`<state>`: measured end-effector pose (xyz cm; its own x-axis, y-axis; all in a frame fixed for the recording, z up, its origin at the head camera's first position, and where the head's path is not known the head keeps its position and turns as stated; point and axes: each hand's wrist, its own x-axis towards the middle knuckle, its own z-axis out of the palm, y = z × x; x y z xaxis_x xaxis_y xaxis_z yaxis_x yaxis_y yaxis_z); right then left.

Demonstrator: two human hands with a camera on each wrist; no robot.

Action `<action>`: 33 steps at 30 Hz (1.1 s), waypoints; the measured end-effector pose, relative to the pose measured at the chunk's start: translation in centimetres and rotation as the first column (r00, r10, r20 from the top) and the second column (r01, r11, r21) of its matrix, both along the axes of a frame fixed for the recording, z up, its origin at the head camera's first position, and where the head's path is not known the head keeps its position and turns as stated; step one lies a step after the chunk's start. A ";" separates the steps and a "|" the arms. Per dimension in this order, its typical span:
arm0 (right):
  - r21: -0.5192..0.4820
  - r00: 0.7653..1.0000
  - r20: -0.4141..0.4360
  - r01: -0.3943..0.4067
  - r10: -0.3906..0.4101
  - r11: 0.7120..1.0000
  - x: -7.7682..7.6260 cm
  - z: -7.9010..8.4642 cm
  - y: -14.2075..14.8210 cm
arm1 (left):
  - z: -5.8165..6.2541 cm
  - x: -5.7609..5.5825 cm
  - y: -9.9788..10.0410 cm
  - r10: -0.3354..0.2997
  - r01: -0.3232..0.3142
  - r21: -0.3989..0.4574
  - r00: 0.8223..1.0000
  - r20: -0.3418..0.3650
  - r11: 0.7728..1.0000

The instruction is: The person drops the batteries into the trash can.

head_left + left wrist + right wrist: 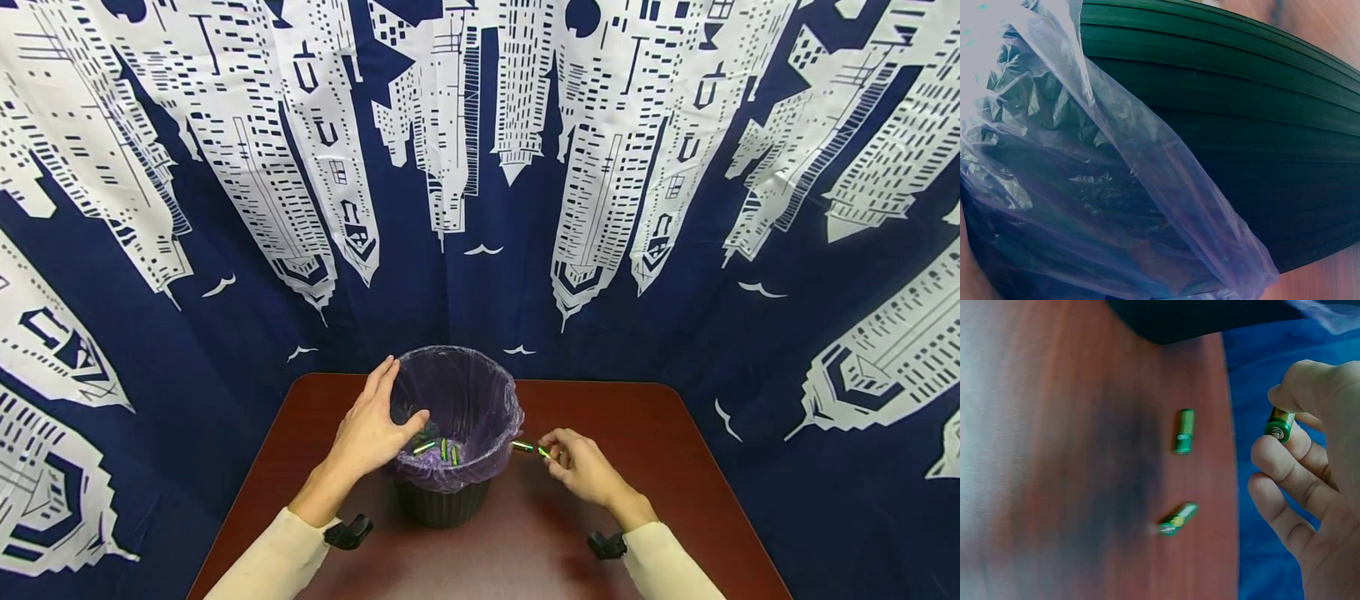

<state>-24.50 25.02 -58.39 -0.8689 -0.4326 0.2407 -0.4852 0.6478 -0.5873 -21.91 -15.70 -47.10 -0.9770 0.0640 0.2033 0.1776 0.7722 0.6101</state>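
Observation:
A dark ribbed bin with a translucent purple liner stands on the table. Several green and gold batteries lie inside it. My left hand is at the bin's left rim, fingers extended and thumb reaching over the opening; its fingers are out of sight in the left wrist view, where the liner drapes over the bin's ribbed side. Right of the bin, my right hand pinches a battery between thumb and fingertips. Two more batteries, one upright in that picture and one slanted, lie on the table.
The reddish-brown table extends to both sides of the bin. Behind it hangs a navy curtain with white skyline prints. Black wrist devices sit at both cuffs, such as the right one.

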 end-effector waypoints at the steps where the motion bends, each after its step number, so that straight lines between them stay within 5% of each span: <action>1: -0.006 1.000 -0.010 -0.003 0.003 1.000 0.0 0.5 0.0 | 0.0 0.0 0.0 0.001 -0.001 0.000 1.000 -0.001 1.000; 12: -0.011 0.989 -0.144 -0.021 0.019 1.000 -0.8 6.4 -0.3 | -0.1 0.0 0.2 0.027 -0.027 0.015 0.999 -0.017 1.000; 22: -0.011 0.953 -0.301 -0.036 0.031 0.999 -1.6 12.6 -1.8 | -0.1 0.2 0.0 0.019 -0.019 0.046 1.000 0.002 0.999; 33: 0.024 0.942 -0.314 -0.120 0.121 0.993 -1.9 17.4 -5.7 | 0.4 0.4 -1.5 -0.118 0.118 -0.004 0.993 0.017 0.993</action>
